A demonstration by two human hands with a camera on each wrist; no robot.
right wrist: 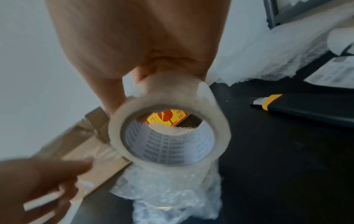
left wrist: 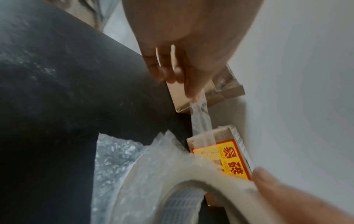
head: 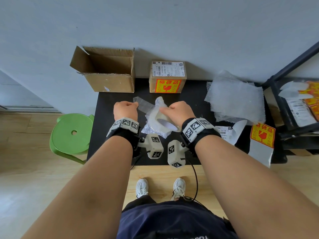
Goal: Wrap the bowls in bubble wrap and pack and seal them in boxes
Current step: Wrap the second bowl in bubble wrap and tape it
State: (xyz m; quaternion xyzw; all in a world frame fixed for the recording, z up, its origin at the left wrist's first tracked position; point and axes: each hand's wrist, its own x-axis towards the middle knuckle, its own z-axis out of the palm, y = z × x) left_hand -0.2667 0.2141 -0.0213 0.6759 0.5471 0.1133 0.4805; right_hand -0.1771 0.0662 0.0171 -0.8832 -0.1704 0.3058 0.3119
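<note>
A bowl bundled in bubble wrap (head: 155, 130) lies on the black table (head: 117, 152) between my hands. My right hand (head: 177, 109) grips a roll of clear tape (head: 164, 121) just above the bundle; the roll (right wrist: 168, 133) fills the right wrist view, with the bundle (right wrist: 168, 189) below it. My left hand (head: 126, 107) pinches the free end of the tape strip (head: 143, 105), which is stretched leftward from the roll. In the left wrist view the strip (left wrist: 201, 119) runs from my fingers (left wrist: 172, 69) toward the roll (left wrist: 191, 177).
An open empty cardboard box (head: 105, 71) stands at the back left. Beside it is a sealed box with a fragile sticker (head: 167, 76). Loose bubble wrap sheets (head: 236, 99) lie at the right, with labels (head: 262, 135). A utility knife (right wrist: 302, 106) lies on the table. A green stool (head: 72, 133) stands left.
</note>
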